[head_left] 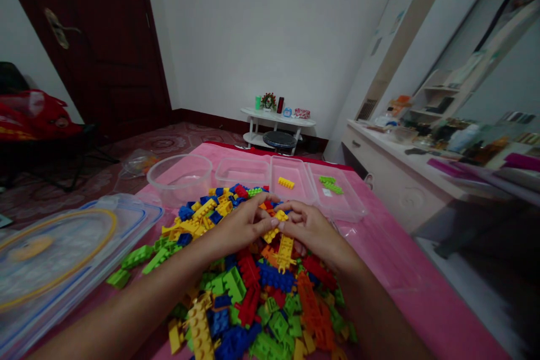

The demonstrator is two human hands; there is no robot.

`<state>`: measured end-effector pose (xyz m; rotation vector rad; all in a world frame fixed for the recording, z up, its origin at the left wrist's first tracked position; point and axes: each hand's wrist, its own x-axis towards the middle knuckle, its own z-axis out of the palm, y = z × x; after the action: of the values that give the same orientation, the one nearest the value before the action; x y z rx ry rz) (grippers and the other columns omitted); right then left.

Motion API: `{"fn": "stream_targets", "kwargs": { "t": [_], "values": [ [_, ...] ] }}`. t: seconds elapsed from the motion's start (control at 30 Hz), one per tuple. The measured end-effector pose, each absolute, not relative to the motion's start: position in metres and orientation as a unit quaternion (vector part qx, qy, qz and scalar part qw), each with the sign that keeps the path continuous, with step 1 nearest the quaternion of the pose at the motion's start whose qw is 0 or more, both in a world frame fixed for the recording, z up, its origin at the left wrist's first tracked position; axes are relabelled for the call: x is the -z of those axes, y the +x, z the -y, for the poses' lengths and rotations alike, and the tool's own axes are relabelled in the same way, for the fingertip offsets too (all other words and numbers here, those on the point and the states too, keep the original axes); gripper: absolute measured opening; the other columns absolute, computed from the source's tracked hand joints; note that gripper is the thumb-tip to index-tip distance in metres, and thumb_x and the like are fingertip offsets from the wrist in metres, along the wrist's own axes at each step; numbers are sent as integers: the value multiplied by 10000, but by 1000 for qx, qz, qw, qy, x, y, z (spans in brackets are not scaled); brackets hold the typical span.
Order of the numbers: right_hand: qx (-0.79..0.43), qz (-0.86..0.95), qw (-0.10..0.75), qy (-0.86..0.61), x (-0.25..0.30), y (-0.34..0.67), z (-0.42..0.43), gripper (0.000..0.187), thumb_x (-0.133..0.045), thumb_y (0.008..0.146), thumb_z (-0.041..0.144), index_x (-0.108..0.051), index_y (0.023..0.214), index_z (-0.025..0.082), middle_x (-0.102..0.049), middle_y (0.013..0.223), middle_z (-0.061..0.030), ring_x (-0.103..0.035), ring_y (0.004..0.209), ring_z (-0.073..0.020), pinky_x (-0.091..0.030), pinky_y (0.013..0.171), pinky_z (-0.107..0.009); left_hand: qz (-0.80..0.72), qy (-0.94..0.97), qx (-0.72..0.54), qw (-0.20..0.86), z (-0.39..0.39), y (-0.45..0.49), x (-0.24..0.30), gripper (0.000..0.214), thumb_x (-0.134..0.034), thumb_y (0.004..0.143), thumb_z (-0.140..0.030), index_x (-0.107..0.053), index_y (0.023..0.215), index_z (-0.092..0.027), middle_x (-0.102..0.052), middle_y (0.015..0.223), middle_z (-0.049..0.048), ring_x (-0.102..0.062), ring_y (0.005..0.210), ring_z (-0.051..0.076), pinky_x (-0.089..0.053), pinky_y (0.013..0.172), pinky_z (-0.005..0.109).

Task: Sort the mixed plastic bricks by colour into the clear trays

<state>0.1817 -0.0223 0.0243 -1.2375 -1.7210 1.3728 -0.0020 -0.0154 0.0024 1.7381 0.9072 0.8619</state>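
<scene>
Hands: two, both the person's own, meeting over the top of the pile.
Left hand (pixel 240 228): fingers stretched forward, tips pinching the yellow block (pixel 280 215).
Right hand (pixel 310 230): fingers curled in, clamped on the same yellow block from the other side.
Yellow block: one, small, held between the two hands just above the pile, at its far end.
Pile of blocks (pixel 253 292): one loose heap on the bench (pixel 400 270); green, yellow, blue, red and orange mixed, too many to count.
Strays: a few green blocks (pixel 137 257) off the heap's left edge.
Round bowl (pixel 179 177): one, clear, behind the heap on the left.
Trays: three clear rectangular ones in a row right of the bowl: left tray (pixel 242 164), middle tray (pixel 295 161), right tray (pixel 352 211).
Middle tray contents: one yellow piece (pixel 286 183).
Right tray contents: two green pieces (pixel 330 184), lying close together.
Lidded box (pixel 63 253): one, clear with a blue rim, at the near left.
Side table (pixel 276 121): one, white, against the far wall.
</scene>
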Motion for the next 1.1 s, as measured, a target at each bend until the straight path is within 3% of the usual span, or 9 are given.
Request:
{"fn": "stream_targets", "kwargs": {
  "t": [0.13, 0.23, 0.33, 0.43, 0.53, 0.63, 0.77, 0.9, 1.1],
  "values": [
    [-450, 607, 399, -519, -32, 195, 12, 349, -666, 677, 376, -556, 943, 177, -509, 541, 78, -396, 325, -48, -308, 313, -163, -412, 738, -382, 374, 14, -6, -8, 465, -536, 838, -339, -439, 1273, -206, -650, 864, 32, -612, 759, 163, -473, 659, 266],
    [-339, 570, 517, -542, -31, 211, -1, 568, -665, 684, 456, -513, 1157, 180, -640, 885, -50, -620, 583, -134, -503, 487, -245, -434, 755, -380, 312, 14, -7, -14, 326, -515, 849, -302, -560, 1156, -201, -671, 952, 55, -626, 863, 187, -482, 755, 301],
    [-238, 602, 527, -550, -27, 224, -9, 671, -650, 712, 459, -452, 1294, 190, -545, 1241, -151, -649, 912, -225, -540, 726, -349, -402, 809, -338, 264, 16, -6, -16, 216, -544, 838, -280, -651, 1011, -207, -667, 1021, 58, -603, 964, 201, -453, 876, 334],
    [-173, 670, 454, -561, -29, 229, -8, 466, -617, 748, 383, -583, 1163, 174, -590, 1210, -137, -636, 942, -225, -509, 786, -350, -351, 865, -286, 215, 20, -5, -12, 293, -606, 808, -303, -642, 1089, -227, -614, 1159, 67, -529, 1107, 220, -395, 980, 364],
    [-131, 720, 334, -595, -36, 230, -1, 252, -575, 756, 274, -678, 964, 177, -687, 1005, -90, -643, 810, -191, -483, 711, -297, -336, 886, -253, 195, 22, -3, -8, 370, -627, 798, -310, -612, 1156, -216, -573, 1220, 81, -491, 1146, 223, -385, 994, 365],
    [-99, 740, 177, -641, -40, 229, 4, 205, -573, 722, 204, -696, 885, 211, -706, 860, -49, -634, 753, -184, -420, 619, -261, -333, 894, -239, 179, 21, -3, -5, 327, -647, 781, -265, -634, 1102, -204, -620, 1124, 68, -514, 1079, 218, -404, 954, 357],
    [-52, 748, 10, -662, -34, 224, 8, 255, -606, 683, 192, -684, 921, 235, -698, 946, -47, -632, 875, -212, -375, 638, -258, -345, 894, -238, 158, 18, -3, -3, 275, -654, 761, -208, -652, 1036, -210, -659, 987, 43, -527, 1003, 216, -416, 903, 362],
    [-15, 750, -50, -660, -25, 217, 9, 303, -591, 691, 181, -657, 984, 222, -690, 986, -86, -631, 919, -250, -362, 633, -275, -352, 893, -235, 153, 16, -2, -1, 249, -649, 760, -204, -660, 1009, -209, -661, 984, 51, -522, 1007, 225, -418, 890, 367],
    [-12, 753, -58, -656, -29, 214, 12, 270, -587, 684, 200, -665, 942, 217, -694, 963, -93, -637, 911, -269, -352, 612, -288, -350, 895, -236, 145, 18, -1, -1, 202, -628, 754, -180, -674, 949, -204, -671, 941, 43, -521, 1024, 227, -420, 889, 353]
  ]
}}
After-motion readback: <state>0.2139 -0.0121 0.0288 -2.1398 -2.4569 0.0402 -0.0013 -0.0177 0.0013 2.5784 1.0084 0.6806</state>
